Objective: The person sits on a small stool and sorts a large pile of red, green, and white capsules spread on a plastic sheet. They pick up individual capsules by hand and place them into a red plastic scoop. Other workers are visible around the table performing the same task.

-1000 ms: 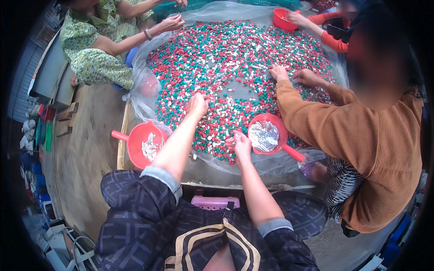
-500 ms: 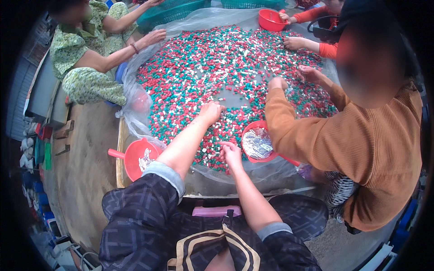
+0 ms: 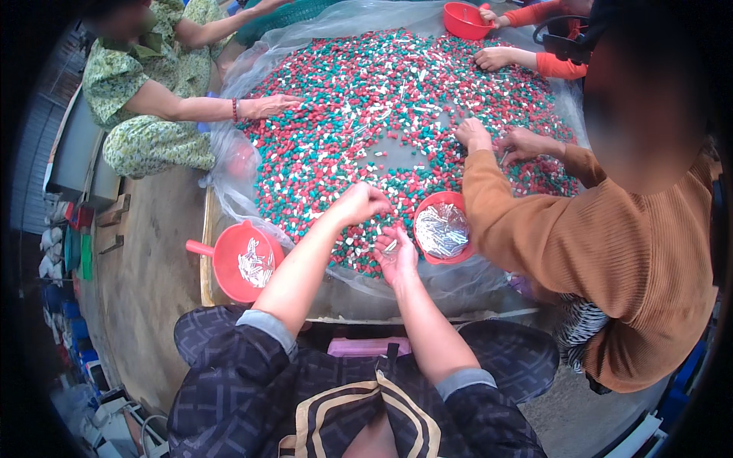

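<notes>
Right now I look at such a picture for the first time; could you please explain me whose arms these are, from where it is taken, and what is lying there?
There is no machine here: these are a person's own bare arms, seen by a wide fisheye camera on their head, looking down. Straight edges bend toward the rim.

Below lies a crumpled clear plastic sheet, spread with many small red, green and white pieces. The left hand is over them, fingers bent; I cannot tell whether it holds anything. The right hand is open, palm up, with something small and pale on it.

Two red bowls, one to the left and one to the right, hold thin pale strips. The brown sleeves belong to another person.
</notes>
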Tool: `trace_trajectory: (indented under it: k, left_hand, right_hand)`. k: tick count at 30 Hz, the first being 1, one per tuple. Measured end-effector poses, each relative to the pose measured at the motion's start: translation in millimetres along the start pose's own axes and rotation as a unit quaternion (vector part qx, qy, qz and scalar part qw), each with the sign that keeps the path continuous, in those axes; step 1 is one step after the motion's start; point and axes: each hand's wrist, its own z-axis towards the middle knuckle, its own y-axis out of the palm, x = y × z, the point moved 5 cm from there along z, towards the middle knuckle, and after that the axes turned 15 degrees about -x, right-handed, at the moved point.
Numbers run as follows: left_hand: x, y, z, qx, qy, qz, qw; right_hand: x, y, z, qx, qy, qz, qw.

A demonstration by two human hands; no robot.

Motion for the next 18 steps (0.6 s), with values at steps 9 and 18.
trace_trajectory:
  k: [9, 18]
  left_hand:
    - [-158.4, -55.0, -22.3, 0.285, -0.095, -0.162, 0.940]
    - [-111.3, -39.8, -32.3, 0.278, -0.119, -0.018, 0.953]
  right_hand:
    - [-10.5, 3.2, -6.7, 0.001, 0.010, -0.144, 0.990]
    - [-7.0, 7.8, -1.7, 0.003, -0.016, -0.215, 0.977]
